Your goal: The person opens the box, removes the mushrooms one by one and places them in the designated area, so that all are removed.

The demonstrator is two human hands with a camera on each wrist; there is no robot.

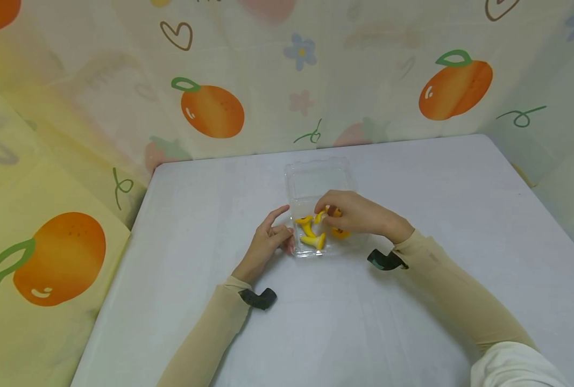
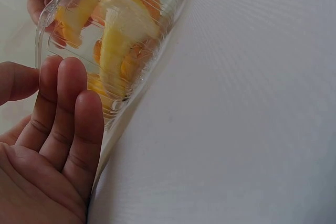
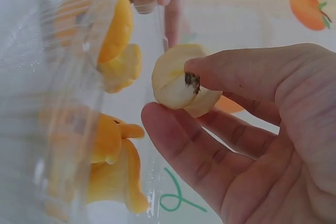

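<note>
A clear plastic clamshell box (image 1: 329, 250) lies on the table with its lid (image 1: 318, 180) folded open to the back. Several yellow, trumpet-shaped mushrooms (image 1: 313, 241) are inside; their flared caps show through the wall in the left wrist view. My right hand (image 1: 356, 214) is over the box's right side, thumb and fingers pinching a pale yellow mushroom (image 3: 170, 80) by its dark-tipped stem end. At the left side, my left hand (image 1: 264, 242) grips the box rim, fingers (image 2: 68, 93) against the outer wall and index finger raised.
The table (image 1: 412, 322) has a white cloth over it. Fruit-patterned curtains (image 1: 267, 64) hang behind it and at both sides. Dark curved bands (image 1: 259, 299) stick out from both wrists over beige sleeves (image 1: 456, 290).
</note>
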